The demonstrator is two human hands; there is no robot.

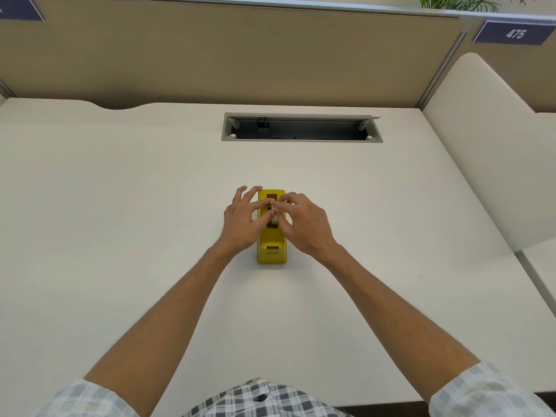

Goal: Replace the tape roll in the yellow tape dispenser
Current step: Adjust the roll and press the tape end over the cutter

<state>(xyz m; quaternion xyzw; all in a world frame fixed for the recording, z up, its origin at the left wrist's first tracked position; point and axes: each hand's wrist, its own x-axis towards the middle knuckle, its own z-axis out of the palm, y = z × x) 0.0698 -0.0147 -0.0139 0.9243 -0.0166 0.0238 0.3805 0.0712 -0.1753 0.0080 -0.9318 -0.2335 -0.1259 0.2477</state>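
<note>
A yellow tape dispenser (271, 254) stands on the white desk (120, 206), lengthwise away from me, its cutter end nearest me. A tape roll (274, 220) sits in its middle slot, mostly hidden by fingers. My left hand (242, 222) comes in from the left, with thumb and index finger pinching at the roll and the other fingers spread past the dispenser's far end. My right hand (305, 224) meets it from the right, its fingertips on the same roll. Whether the roll is lifted or seated I cannot tell.
A grey cable tray opening (301, 127) is set into the desk behind the dispenser. A beige partition wall (240, 55) runs along the back, with a numbered sign (515, 33) at right. A white side panel (487, 152) rises at the right edge.
</note>
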